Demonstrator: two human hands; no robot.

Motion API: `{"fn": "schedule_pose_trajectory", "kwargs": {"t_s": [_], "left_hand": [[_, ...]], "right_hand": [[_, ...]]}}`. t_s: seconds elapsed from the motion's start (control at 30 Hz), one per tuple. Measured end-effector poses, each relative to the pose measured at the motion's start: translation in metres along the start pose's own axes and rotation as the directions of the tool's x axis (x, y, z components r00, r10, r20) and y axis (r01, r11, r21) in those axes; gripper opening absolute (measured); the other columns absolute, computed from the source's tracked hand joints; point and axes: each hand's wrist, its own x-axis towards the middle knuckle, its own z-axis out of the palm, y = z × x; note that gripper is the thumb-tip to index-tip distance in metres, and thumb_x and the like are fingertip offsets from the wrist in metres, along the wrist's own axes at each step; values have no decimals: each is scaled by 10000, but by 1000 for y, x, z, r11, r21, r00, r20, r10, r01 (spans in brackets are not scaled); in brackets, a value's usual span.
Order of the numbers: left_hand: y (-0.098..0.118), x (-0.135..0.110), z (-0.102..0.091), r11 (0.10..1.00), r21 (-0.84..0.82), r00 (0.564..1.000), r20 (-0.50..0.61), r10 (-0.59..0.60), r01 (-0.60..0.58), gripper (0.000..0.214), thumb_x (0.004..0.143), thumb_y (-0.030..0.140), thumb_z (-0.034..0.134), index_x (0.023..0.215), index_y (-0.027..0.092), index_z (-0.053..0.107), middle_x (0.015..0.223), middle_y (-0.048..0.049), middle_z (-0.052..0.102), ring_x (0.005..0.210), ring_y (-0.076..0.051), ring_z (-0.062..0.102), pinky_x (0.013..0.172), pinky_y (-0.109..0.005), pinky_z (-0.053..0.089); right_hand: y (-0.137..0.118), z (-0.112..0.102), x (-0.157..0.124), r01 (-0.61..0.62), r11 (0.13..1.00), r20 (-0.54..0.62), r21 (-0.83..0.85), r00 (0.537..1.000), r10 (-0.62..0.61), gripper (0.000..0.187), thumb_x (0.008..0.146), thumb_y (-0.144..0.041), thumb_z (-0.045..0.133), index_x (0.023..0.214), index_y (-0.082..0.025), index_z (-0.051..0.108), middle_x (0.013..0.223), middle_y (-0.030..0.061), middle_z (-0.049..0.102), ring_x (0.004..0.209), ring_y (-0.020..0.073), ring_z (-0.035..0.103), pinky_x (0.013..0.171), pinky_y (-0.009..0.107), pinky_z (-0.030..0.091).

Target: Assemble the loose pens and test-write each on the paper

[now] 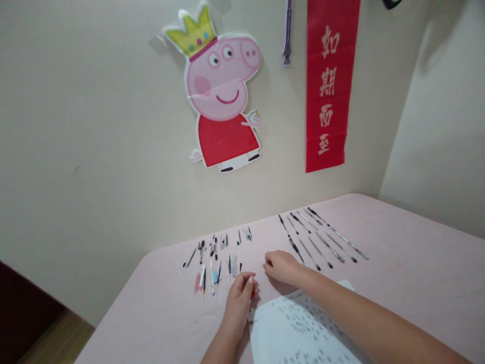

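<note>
Over the pink tabletop (132, 308), my left hand (240, 293) has its thumb and fingers drawn together in a pinch. Whatever may be between them is too small to make out. Just to the right and farther off, my right hand (282, 265) is curled closed, its fingertips hidden from view. Pen parts (233, 265) and a small black piece lie close beyond my left hand. Right of my right hand, several pens (318, 242) lie in slanting rows. Under my right forearm is a white sheet of paper (280, 328) with dark marks.
Left of my hands lie caps and pen pieces (214, 247), with coloured pens (212, 278) in front of them. The wall behind carries a pig cutout (227, 136) and a red banner (329, 101). The table's left edge slopes toward me.
</note>
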Motion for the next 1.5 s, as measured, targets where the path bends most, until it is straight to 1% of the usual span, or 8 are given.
{"fn": "schedule_pose_trajectory", "kwargs": {"t_s": [0.13, 0.27, 0.4, 0.63, 0.8, 1.03, 1.3, 1.5], "left_hand": [[2, 0, 2, 1000, 29, 1000, 4, -7, 6, 460, 645, 552, 688, 869, 161, 594, 616, 18, 540, 538, -92, 491, 494, -198, 378], [-4, 3, 0, 999, 31, 999, 34, -13, 12, 486, 648, 573, 681, 878, 156, 585, 608, 19, 534, 526, -85, 471, 472, -190, 343], [-11, 6, -2, 1000, 1, 999, 45, -26, 26, 506, 643, 583, 685, 894, 157, 579, 617, 20, 533, 533, -76, 463, 490, -190, 344], [-16, 9, -2, 999, -28, 997, 68, -25, 27, 548, 620, 623, 681, 888, 158, 572, 576, 38, 499, 489, -68, 433, 454, -190, 304], [-14, 9, -1, 1000, -20, 998, 62, -7, 8, 570, 599, 645, 681, 868, 154, 574, 571, 39, 495, 476, -70, 427, 437, -194, 300], [-17, 10, -3, 1000, -10, 996, 90, 4, -3, 526, 618, 607, 689, 863, 157, 571, 602, 31, 512, 476, -69, 437, 441, -195, 310], [-13, 6, -1, 993, 71, 991, 103, 84, -92, 422, 674, 532, 666, 836, 150, 591, 625, 22, 525, 492, -81, 448, 456, -207, 330], [-8, 2, -1, 982, 150, 989, 109, 102, -118, 369, 696, 492, 646, 827, 149, 612, 672, 6, 557, 527, -93, 470, 491, -217, 371]], "right_hand": [[-1, 19, 45, 9, 998, -116, 55, 993, -2, 330, 827, -148, 465, 1110, -135, 634, 1123, 127, 640, 1013, 205, 594, 863, 276, 408], [-6, 46, 82, 11, 996, -205, 90, 979, 8, 455, 827, -157, 501, 1280, -130, 527, 1414, 157, 408, 1262, 248, 402, 1031, 346, 303], [-10, 60, 109, 43, 994, -236, 99, 972, -18, 434, 883, -179, 429, 1310, -151, 503, 1456, 126, 365, 1316, 235, 329, 1078, 380, 245], [-12, 65, 131, 96, 995, -167, 37, 982, -88, 405, 901, -157, 366, 1261, -179, 550, 1391, 107, 471, 1281, 262, 392, 1066, 494, 226], [-11, 68, 127, 115, 993, -144, -13, 983, -115, 441, 898, -121, 319, 1293, -65, 509, 1425, 162, 410, 1311, 235, 362, 1090, 374, 227], [-15, 68, 105, 69, 996, -127, -51, 989, -75, 458, 906, -162, 313, 1321, -52, 475, 1451, 173, 358, 1344, 245, 315, 1107, 389, 198], [-25, 51, 58, 62, 994, -55, -89, 996, -67, 485, 891, -190, 370, 1326, 4, 456, 1450, 200, 348, 1341, 278, 320, 1112, 367, 227], [-21, 38, 14, 91, 988, -9, -123, 996, -92, 465, 872, -146, 391, 1311, -29, 488, 1436, 188, 379, 1311, 272, 376, 1099, 360, 270]]}}
